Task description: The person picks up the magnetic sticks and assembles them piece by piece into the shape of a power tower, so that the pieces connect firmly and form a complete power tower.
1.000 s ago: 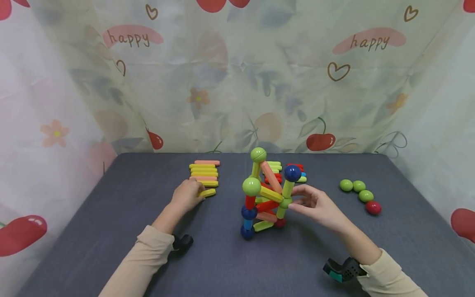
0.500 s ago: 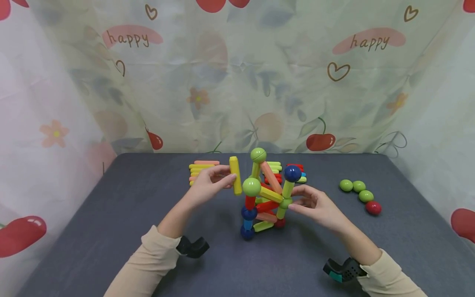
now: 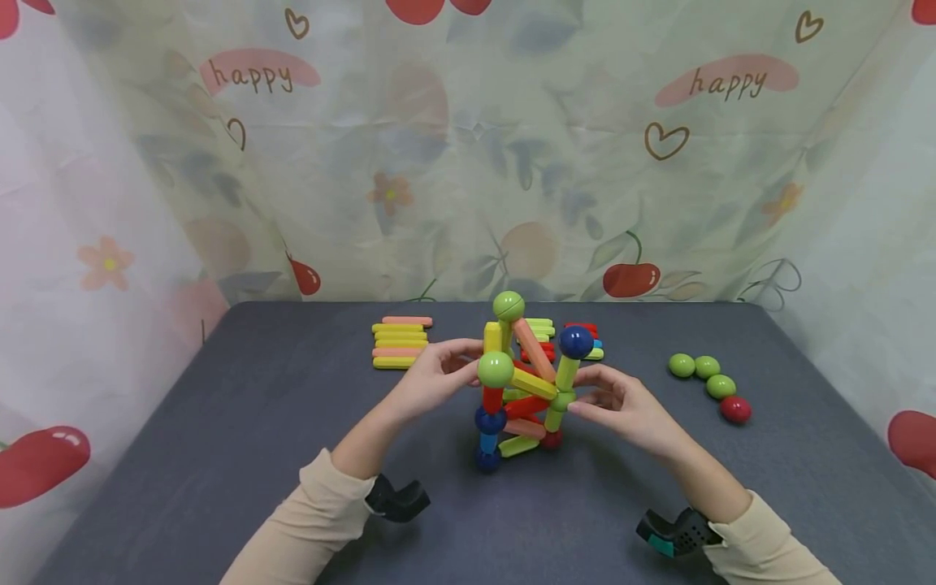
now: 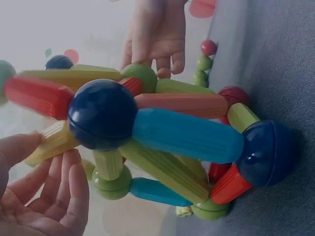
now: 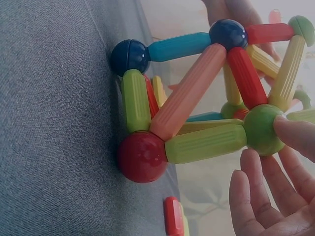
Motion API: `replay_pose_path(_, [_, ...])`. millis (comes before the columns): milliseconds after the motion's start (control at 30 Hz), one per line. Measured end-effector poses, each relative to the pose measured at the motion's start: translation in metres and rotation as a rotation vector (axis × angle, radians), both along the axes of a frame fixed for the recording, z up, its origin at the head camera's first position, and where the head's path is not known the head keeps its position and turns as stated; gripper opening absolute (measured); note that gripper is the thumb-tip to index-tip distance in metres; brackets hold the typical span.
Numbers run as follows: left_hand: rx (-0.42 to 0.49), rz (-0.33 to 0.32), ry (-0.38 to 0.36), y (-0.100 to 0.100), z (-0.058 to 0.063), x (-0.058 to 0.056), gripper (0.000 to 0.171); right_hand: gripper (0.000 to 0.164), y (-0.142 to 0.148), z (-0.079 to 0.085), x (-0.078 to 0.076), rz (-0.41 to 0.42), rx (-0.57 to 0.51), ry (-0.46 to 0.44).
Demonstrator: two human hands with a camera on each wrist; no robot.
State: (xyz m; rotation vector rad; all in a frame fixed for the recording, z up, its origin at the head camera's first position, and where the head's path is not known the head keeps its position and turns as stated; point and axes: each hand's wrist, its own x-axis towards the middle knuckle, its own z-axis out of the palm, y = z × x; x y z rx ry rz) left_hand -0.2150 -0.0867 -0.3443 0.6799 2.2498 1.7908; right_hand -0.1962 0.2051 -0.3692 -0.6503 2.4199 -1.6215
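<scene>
A toy frame of coloured sticks and balls stands upright mid-table, with a dark blue ball (image 4: pixel 102 114), a blue stick (image 4: pixel 188 135) and a red ball (image 5: pixel 142 156) among its parts. My left hand (image 3: pixel 431 378) pinches a yellow stick (image 4: pixel 51 142) between thumb and fingers, beside the frame. In the head view this stick (image 3: pixel 493 336) rises just behind the light green ball (image 3: pixel 496 369) at the near upper corner. On the right side, my right hand (image 3: pixel 625 406) holds the green joint ball (image 5: pixel 266 130) between thumb and fingertips.
Yellow and pink sticks (image 3: pixel 400 337) lie in a row at the back left. Behind the frame are more sticks, green (image 3: pixel 541 325) and red (image 3: pixel 581 327). Several green balls (image 3: pixel 682 366) and a red ball (image 3: pixel 735 409) sit at right. A patterned curtain (image 3: pixel 475 162) hangs behind the table.
My left hand has picked up the yellow stick from the table at left, turned it upright and carried it right to the frame. The right hand keeps its place.
</scene>
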Motion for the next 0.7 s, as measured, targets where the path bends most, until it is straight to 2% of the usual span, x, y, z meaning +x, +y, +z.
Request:
replay_pose_path(400, [-0.004,-0.018,-0.009,0.0044,-0.0009,-0.0005,0.037,0.037,0.0003,-0.0016,-0.001,0.008,-0.005,0.001])
replay_pose_path(700, [-0.016,0.0,-0.018,0.006,0.0009,-0.0011,0.037,0.036,-0.0003,-0.0013,-0.0003,-0.004,0.004,0.0])
